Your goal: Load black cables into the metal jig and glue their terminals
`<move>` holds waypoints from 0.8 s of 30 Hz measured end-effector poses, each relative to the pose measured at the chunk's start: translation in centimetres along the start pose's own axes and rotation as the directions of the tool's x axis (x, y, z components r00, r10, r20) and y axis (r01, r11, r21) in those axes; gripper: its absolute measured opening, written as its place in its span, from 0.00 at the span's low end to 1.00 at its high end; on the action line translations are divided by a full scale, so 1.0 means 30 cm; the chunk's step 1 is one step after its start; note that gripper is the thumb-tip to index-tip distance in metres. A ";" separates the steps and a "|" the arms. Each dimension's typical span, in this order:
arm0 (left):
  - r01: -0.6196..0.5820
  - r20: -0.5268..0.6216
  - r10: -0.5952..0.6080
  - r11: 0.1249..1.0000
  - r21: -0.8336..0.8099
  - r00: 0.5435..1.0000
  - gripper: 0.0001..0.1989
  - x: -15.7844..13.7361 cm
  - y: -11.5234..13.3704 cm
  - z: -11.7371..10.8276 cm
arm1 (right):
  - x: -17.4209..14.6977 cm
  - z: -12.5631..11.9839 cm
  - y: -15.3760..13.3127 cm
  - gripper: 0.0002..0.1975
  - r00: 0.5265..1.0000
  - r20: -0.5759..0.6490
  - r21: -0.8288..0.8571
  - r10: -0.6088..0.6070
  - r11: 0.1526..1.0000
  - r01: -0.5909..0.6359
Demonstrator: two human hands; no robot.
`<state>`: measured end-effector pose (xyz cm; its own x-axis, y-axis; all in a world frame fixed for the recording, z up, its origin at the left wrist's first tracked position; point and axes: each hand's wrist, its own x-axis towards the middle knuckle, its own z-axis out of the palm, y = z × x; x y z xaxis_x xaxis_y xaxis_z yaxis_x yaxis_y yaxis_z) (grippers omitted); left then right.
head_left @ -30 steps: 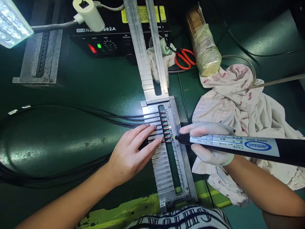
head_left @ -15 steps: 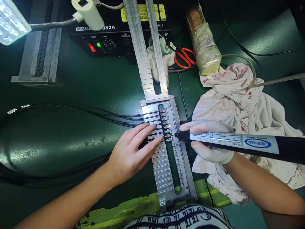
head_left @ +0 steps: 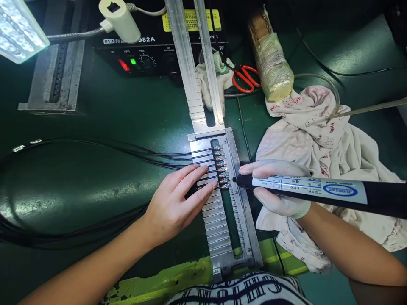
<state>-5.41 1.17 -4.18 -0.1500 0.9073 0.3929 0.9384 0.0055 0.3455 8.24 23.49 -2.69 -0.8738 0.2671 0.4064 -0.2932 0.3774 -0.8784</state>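
Observation:
My gloved right hand (head_left: 280, 186) grips a black glue syringe (head_left: 305, 188) with a white and blue label marked UV. Its fine tip points left at the lower end of a row of small wired connectors (head_left: 222, 167), close to one; whether it touches I cannot tell. The connectors lie across the slot of a slotted metal fixture (head_left: 219, 228). My bare left hand (head_left: 178, 199) rests with fingers stretched over several black cables (head_left: 168, 156) at the fixture's left side, fingertips just left of the connectors. Part of the cables is hidden under that hand.
Behind stands a black control box (head_left: 136, 59) with lit switches, beneath a metal rail cover (head_left: 190, 76). Red-handled scissors (head_left: 246, 79), a wrapped block (head_left: 275, 70) and a printed cloth (head_left: 318, 135) lie to the right. A bright lamp (head_left: 20, 29) and another metal fixture (head_left: 38, 91) are at upper left.
The view has shifted very slightly. Both hands and the syringe stay in nearly the same place over the fixture.

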 end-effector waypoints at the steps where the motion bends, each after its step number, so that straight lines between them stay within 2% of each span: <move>1: 0.000 0.000 0.000 1.000 -0.001 1.000 0.18 0.000 0.000 0.000 | 0.001 -0.001 -0.001 0.13 1.000 0.001 -0.013 -0.005 1.000 0.005; 10: 0.000 0.004 0.000 1.000 -0.002 1.000 0.18 -0.005 -0.001 -0.002 | 0.017 -0.014 -0.017 0.12 0.996 0.068 -0.052 -0.063 0.996 0.066; 20: 0.003 0.010 -0.004 1.000 0.005 1.000 0.18 -0.003 -0.001 0.000 | 0.014 -0.014 -0.016 0.12 0.995 0.077 -0.043 -0.060 0.997 0.063; 24: 0.006 0.011 -0.006 1.000 0.021 1.000 0.18 -0.007 -0.001 0.000 | 0.003 -0.016 -0.009 0.12 0.998 0.066 0.025 -0.004 1.000 0.002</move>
<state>-5.41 1.00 -4.28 -0.1524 0.9117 0.3816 0.9438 0.0196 0.3300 8.42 23.83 -2.29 -0.8964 0.2064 0.3923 -0.3047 0.3560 -0.8834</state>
